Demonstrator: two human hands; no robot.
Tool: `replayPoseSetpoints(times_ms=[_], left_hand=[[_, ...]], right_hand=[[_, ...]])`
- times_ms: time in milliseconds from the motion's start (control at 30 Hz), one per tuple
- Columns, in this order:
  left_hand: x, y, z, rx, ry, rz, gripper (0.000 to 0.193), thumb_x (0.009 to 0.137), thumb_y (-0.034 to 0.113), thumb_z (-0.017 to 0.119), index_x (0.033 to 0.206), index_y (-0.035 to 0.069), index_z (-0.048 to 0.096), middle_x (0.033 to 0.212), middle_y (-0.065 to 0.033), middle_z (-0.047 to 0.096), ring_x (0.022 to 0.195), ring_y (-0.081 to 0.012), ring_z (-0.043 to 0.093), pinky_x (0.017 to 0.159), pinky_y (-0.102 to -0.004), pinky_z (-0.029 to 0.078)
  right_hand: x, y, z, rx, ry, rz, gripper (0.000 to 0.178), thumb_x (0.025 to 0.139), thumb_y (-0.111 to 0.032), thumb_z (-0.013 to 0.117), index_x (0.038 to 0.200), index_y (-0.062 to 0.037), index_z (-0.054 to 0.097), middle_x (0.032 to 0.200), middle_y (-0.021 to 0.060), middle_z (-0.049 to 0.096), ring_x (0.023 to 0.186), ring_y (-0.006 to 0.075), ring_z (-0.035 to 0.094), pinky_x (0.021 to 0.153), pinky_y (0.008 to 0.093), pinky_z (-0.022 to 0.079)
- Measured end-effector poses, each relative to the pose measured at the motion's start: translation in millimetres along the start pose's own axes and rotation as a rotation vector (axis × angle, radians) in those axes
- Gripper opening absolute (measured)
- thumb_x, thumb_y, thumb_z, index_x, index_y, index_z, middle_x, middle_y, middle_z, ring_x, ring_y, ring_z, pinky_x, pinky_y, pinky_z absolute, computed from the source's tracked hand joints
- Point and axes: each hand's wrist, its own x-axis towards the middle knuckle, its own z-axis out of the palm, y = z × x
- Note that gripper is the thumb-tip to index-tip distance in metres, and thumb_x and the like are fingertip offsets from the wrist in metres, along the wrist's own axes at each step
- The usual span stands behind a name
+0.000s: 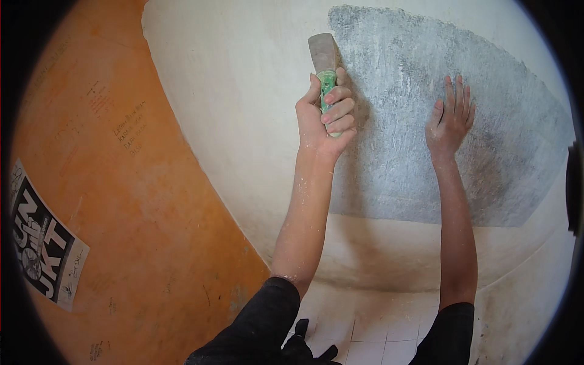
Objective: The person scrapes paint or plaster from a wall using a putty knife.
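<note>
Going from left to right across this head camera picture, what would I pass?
Black-and-white paper poster on the orange wall → cream painted wall → left hand gripping a green-handled metal scraper → grey scraped patch of bare plaster → right hand pressed flat on that patch.

Green-handled scraper (325, 67), grey scraped patch (426, 140), cream wall (243, 91), orange wall (121, 182).

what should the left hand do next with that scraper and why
Probably draw the scraper down along the left edge of the grey scraped patch. The left hand grips its green handle, blade at that edge, cream paint beside it unscraped, while the right hand lies flat on the patch.
</note>
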Motion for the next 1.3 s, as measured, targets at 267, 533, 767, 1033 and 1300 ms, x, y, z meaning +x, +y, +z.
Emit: replayPoseSetpoints(times_ms=[267, 533, 767, 1033, 1300], left_hand=[[-40, -7, -27, 0.107, 0.074, -0.032, 0.049, 0.104, 0.04, 0.037, 0.132, 0.001, 0.047, 0.068, 0.001, 0.043, 0.043, -0.0056, 0.032, 0.032, -0.0202, 0.02], [-53, -13, -29, 2.066, 0.532, 0.51, 0.053, 0.104, 0.038, 0.041, 0.141, 0.0, 0.042, 0.079, 0.0011, 0.054, 0.055, -0.0082, 0.045, 0.05, -0.0246, 0.039], [-48, -32, -14, 2.748, 0.665, 0.612, 0.04, 0.096, 0.019, 0.055, 0.133, 0.006, 0.056, 0.067, -0.0161, 0.059, 0.06, -0.0271, 0.06, 0.059, -0.0384, 0.046], [-37, -24, -1, 2.709, 0.653, 0.658, 0.038, 0.094, 0.015, 0.057, 0.13, 0.003, 0.057, 0.075, -0.0187, 0.066, 0.062, -0.0313, 0.063, 0.059, -0.0396, 0.048], [-41, -30, -6, 2.762, 0.707, 0.652, 0.034, 0.093, 0.018, 0.057, 0.125, 0.006, 0.062, 0.072, -0.02, 0.064, 0.064, -0.0345, 0.064, 0.059, -0.0414, 0.048]], right_hand=[[1, 1, -2, -0.013, -0.008, -0.011, 0.044, 0.098, -0.027, 0.045, 0.141, -0.0178, 0.049, 0.147, 0.0041, 0.046, 0.137, 0.0267, 0.039, 0.113, 0.0496, 0.024], [-1, 3, -3, 0.007, 0.019, -0.022, 0.042, 0.099, -0.026, 0.045, 0.139, -0.0169, 0.052, 0.145, 0.0052, 0.048, 0.136, 0.0268, 0.04, 0.112, 0.0494, 0.024], [-2, 5, -5, -0.031, -0.002, -0.035, 0.041, 0.099, -0.028, 0.045, 0.138, -0.0167, 0.053, 0.144, 0.005, 0.05, 0.136, 0.0263, 0.041, 0.112, 0.0488, 0.024], [-2, 6, -6, -0.036, -0.012, -0.048, 0.042, 0.098, -0.027, 0.047, 0.138, -0.0172, 0.053, 0.144, 0.0051, 0.049, 0.136, 0.0257, 0.041, 0.113, 0.0484, 0.023], [-5, 11, -7, -0.067, -0.032, -0.038, 0.043, 0.098, -0.029, 0.046, 0.14, -0.0179, 0.051, 0.146, 0.0042, 0.047, 0.137, 0.0256, 0.039, 0.113, 0.0486, 0.022]])
